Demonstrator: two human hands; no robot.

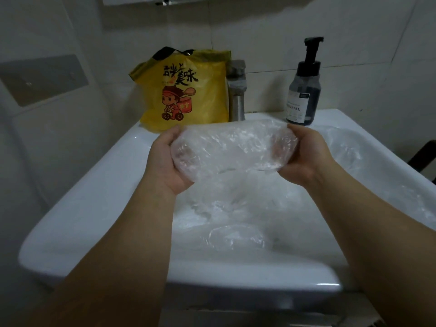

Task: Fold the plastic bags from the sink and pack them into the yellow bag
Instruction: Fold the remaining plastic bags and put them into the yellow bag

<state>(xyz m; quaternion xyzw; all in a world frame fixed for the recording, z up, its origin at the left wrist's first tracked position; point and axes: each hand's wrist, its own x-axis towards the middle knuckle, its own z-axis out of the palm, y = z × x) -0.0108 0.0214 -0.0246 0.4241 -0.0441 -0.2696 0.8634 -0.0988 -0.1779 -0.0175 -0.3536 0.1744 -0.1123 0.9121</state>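
Observation:
A crumpled clear plastic bag (232, 147) is held above the white sink (94, 201). My left hand (165, 159) grips its left end and my right hand (304, 154) grips its right end, fingers curled behind the film. More clear plastic bags (236, 223) lie heaped in the basin below and spill toward the right side. The yellow bag (186, 90), printed with a cartoon figure and black characters, stands upright on the sink's back ledge, left of the tap.
A metal tap (236, 90) rises at the back centre. A dark pump bottle (304, 90) stands on the ledge at the back right. Tiled walls close in behind and to the left. A dark object (424, 159) shows at the right edge.

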